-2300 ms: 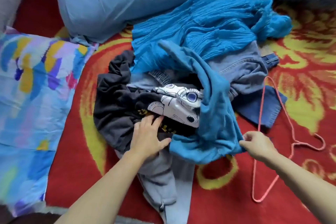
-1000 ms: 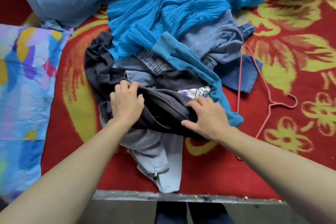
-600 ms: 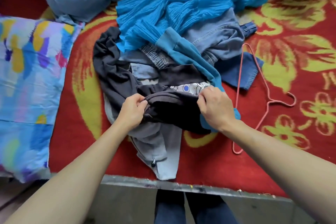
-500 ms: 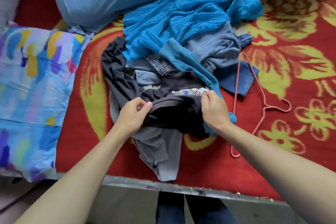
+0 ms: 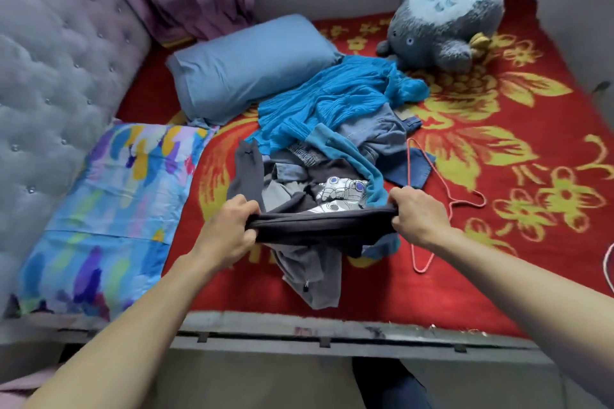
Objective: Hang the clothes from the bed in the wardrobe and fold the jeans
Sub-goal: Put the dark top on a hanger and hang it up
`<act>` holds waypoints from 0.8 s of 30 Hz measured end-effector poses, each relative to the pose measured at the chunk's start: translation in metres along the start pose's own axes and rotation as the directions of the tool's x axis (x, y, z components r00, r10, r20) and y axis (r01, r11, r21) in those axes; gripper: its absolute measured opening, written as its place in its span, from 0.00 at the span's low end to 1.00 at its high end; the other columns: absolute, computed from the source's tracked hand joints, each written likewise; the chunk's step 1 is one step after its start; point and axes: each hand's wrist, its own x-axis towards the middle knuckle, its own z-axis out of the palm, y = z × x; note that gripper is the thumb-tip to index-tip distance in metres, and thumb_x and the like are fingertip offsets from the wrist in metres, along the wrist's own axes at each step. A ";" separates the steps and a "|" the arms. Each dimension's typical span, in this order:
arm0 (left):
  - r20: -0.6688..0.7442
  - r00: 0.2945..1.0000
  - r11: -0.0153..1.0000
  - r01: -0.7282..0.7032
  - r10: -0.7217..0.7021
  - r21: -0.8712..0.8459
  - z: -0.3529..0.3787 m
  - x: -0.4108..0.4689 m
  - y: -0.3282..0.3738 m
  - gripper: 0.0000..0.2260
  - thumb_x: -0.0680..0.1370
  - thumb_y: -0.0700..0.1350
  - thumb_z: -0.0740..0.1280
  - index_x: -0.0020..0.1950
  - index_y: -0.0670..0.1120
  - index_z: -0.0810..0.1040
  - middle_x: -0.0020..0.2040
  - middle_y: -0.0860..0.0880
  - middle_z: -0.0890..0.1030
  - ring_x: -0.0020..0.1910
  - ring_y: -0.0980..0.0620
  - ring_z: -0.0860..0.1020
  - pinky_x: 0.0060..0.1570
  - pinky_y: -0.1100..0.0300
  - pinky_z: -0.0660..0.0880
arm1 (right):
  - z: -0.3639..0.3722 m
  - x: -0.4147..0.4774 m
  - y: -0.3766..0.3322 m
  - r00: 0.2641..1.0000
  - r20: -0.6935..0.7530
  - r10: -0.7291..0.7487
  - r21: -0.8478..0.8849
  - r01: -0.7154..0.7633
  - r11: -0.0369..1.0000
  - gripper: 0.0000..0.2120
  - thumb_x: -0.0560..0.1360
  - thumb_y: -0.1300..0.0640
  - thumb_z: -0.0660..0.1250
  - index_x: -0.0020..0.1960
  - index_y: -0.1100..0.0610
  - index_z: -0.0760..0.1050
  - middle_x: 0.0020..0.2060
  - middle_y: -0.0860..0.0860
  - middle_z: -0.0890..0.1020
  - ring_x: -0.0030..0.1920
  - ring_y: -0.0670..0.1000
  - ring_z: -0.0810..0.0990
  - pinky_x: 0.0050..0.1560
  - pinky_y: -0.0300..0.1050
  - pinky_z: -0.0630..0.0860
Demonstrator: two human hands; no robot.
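Note:
A heap of clothes lies on the red flowered bed cover (image 5: 498, 242). My left hand (image 5: 229, 226) and my right hand (image 5: 418, 216) each grip one end of the hem of a dark grey T-shirt (image 5: 319, 226), stretched taut between them and lifted off the heap. Its white astronaut print (image 5: 342, 192) shows behind the hem. A bright blue textured top (image 5: 332, 100) lies farther back. Light blue jeans (image 5: 382, 133) sit under it. A grey garment (image 5: 315, 276) hangs toward the bed's front edge. A pink wire hanger (image 5: 432, 183) lies to the right of the heap.
A blue pillow (image 5: 246, 66) and a colourful patterned pillow (image 5: 109, 209) lie to the left by the grey tufted headboard (image 5: 56, 60). A grey plush toy (image 5: 448, 16) sits at the back right. The bed's grey frame edge (image 5: 332, 335) runs across the front.
Both hands have pulled apart, stretching the dark T-shirt's hem between them and raising it. The camera has tilted up, bringing the headboard, curtain and plush toy into view.

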 end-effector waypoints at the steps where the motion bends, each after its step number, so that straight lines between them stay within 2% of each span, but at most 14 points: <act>1: -0.028 1.000 1.000 -0.006 0.005 -0.013 -0.008 -0.015 0.000 0.10 0.64 0.43 0.58 0.43 0.46 0.75 0.40 0.50 0.69 0.41 0.43 0.73 0.39 0.52 0.72 | -0.011 -0.013 0.000 1.000 -0.002 0.026 0.109 -0.026 0.994 0.11 0.69 0.60 0.65 0.51 0.51 0.76 0.50 0.52 0.81 0.53 0.58 0.79 0.47 0.48 0.72; 4: -0.061 0.997 0.998 -0.058 0.056 -0.035 -0.040 -0.064 0.008 0.10 0.65 0.43 0.58 0.41 0.46 0.76 0.39 0.52 0.68 0.40 0.42 0.74 0.40 0.49 0.73 | -0.054 -0.055 -0.010 0.999 -0.008 0.032 0.356 -0.027 0.934 0.12 0.66 0.66 0.64 0.42 0.50 0.79 0.42 0.53 0.84 0.44 0.56 0.81 0.41 0.43 0.73; 6: -0.115 0.991 0.991 -0.082 0.070 -0.103 -0.068 -0.094 0.014 0.11 0.65 0.42 0.58 0.40 0.44 0.78 0.37 0.52 0.71 0.40 0.43 0.75 0.40 0.54 0.71 | -0.090 -0.084 -0.023 1.000 -0.016 0.023 0.494 -0.012 0.869 0.13 0.66 0.69 0.63 0.39 0.52 0.79 0.38 0.55 0.84 0.36 0.52 0.79 0.37 0.41 0.73; 8: -0.191 0.979 0.981 -0.101 0.068 -0.167 -0.100 -0.118 0.024 0.10 0.65 0.42 0.59 0.38 0.43 0.79 0.34 0.50 0.75 0.37 0.45 0.76 0.37 0.58 0.67 | -0.131 -0.113 -0.036 0.999 -0.036 0.007 0.612 0.016 0.791 0.13 0.68 0.70 0.62 0.41 0.56 0.81 0.35 0.57 0.81 0.34 0.51 0.76 0.34 0.41 0.72; 11: -0.295 0.954 0.967 -0.125 0.056 -0.222 -0.154 -0.143 0.044 0.06 0.67 0.45 0.59 0.32 0.46 0.74 0.27 0.49 0.71 0.29 0.53 0.69 0.31 0.63 0.63 | -0.195 -0.156 -0.048 0.996 -0.078 -0.036 0.719 0.081 0.691 0.14 0.70 0.73 0.60 0.44 0.61 0.81 0.36 0.56 0.78 0.34 0.50 0.75 0.34 0.39 0.74; 14: -0.395 0.917 0.936 -0.191 0.061 -0.297 -0.200 -0.162 0.065 0.13 0.67 0.49 0.58 0.33 0.39 0.72 0.28 0.45 0.69 0.29 0.53 0.65 0.31 0.54 0.65 | -0.249 -0.191 -0.056 0.987 -0.142 -0.070 0.742 0.153 0.652 0.17 0.72 0.73 0.57 0.42 0.56 0.80 0.35 0.55 0.78 0.34 0.49 0.74 0.32 0.38 0.74; 17: -0.440 0.898 0.893 -0.214 0.020 -0.396 -0.237 -0.182 0.090 0.12 0.70 0.44 0.59 0.33 0.35 0.68 0.27 0.49 0.64 0.26 0.56 0.62 0.27 0.58 0.60 | -0.288 -0.217 -0.062 0.974 -0.216 -0.070 0.747 0.212 0.630 0.15 0.74 0.70 0.57 0.42 0.56 0.79 0.35 0.54 0.76 0.33 0.49 0.73 0.30 0.39 0.71; 19: -0.455 0.890 0.833 -0.246 -0.008 -0.495 -0.255 -0.195 0.105 0.10 0.71 0.40 0.58 0.34 0.34 0.67 0.26 0.51 0.61 0.23 0.57 0.59 0.22 0.62 0.55 | -0.307 -0.229 -0.063 0.961 -0.274 -0.044 0.724 0.237 0.647 0.12 0.73 0.63 0.58 0.42 0.54 0.81 0.33 0.49 0.79 0.33 0.48 0.75 0.32 0.39 0.72; 21: -0.472 0.881 0.783 -0.277 -0.025 -0.558 -0.268 -0.205 0.114 0.10 0.74 0.38 0.58 0.36 0.33 0.67 0.26 0.50 0.60 0.22 0.57 0.58 0.21 0.63 0.53 | -0.320 -0.238 -0.065 0.929 -0.370 -0.018 0.662 0.277 0.697 0.11 0.68 0.54 0.59 0.40 0.51 0.81 0.28 0.44 0.79 0.32 0.47 0.75 0.33 0.41 0.70; 24: -0.503 0.864 0.769 -0.311 -0.015 -0.559 -0.279 -0.212 0.116 0.10 0.74 0.40 0.59 0.35 0.36 0.68 0.25 0.51 0.61 0.22 0.57 0.59 0.21 0.65 0.54 | -0.328 -0.248 -0.065 0.870 -0.492 -0.015 0.586 0.344 0.734 0.16 0.62 0.45 0.56 0.36 0.54 0.77 0.25 0.45 0.75 0.33 0.51 0.73 0.38 0.48 0.69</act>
